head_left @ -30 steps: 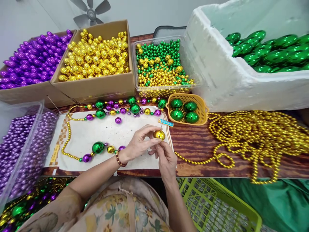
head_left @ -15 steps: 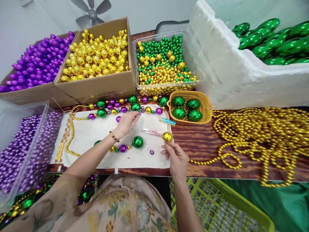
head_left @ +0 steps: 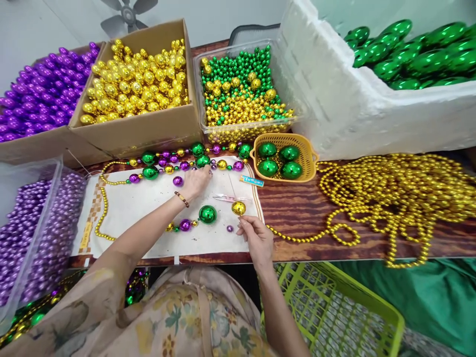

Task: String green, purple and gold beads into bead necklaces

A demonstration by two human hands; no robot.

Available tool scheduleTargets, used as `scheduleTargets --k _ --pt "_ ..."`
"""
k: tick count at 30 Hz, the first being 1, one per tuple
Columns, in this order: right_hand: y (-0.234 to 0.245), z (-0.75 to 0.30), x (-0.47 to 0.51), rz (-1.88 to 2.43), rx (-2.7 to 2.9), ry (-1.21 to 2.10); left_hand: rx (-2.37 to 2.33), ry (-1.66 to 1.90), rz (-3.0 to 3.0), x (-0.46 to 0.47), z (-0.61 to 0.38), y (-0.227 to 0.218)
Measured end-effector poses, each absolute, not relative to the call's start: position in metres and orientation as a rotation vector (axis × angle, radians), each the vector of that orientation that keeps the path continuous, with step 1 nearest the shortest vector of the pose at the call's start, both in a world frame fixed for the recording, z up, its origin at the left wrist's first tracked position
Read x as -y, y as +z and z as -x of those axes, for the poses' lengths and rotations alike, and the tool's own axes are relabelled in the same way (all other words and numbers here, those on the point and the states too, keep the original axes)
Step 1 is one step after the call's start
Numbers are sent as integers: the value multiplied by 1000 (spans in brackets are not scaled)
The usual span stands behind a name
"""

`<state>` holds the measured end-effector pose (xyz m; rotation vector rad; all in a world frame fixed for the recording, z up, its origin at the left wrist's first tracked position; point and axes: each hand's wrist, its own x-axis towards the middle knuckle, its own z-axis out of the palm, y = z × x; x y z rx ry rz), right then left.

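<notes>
My right hand (head_left: 256,243) pinches a thin needle (head_left: 232,184) whose tip points up and away. A large gold bead (head_left: 238,208) sits on it just above my fingertips. At the strung beads, my left hand (head_left: 197,182) is closed at the fingertips by a small purple bead (head_left: 210,172). A purple bead (head_left: 178,181) lies loose beside it. Thread snips (head_left: 225,198) rest behind the gold bead, and a small purple bead (head_left: 229,228) lies nearer me. On the white cloth (head_left: 137,213), a short strand with a big green bead (head_left: 207,214) is partly hidden by my left forearm.
Behind the cloth stand boxes of purple beads (head_left: 40,94) and gold beads (head_left: 137,84), plus a mixed-bead tub (head_left: 238,124). An orange basket (head_left: 307,153) holds green balls. Gold bead chains (head_left: 394,193) pile at right, before a foam box (head_left: 372,124). A lilac-bead bin (head_left: 55,238) is left.
The view has shifted, so the scene sits further left and slightly higher. The gold bead has tilted, and the needle above it now shows. My left hand stays by the strung beads.
</notes>
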<state>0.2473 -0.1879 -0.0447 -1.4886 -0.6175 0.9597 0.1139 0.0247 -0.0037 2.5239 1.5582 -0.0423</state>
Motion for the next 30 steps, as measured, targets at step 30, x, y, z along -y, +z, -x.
scheduleTargets --k 30 --pt "-6 -248 204 1556 928 905 -853 740 -708 31 -100 50"
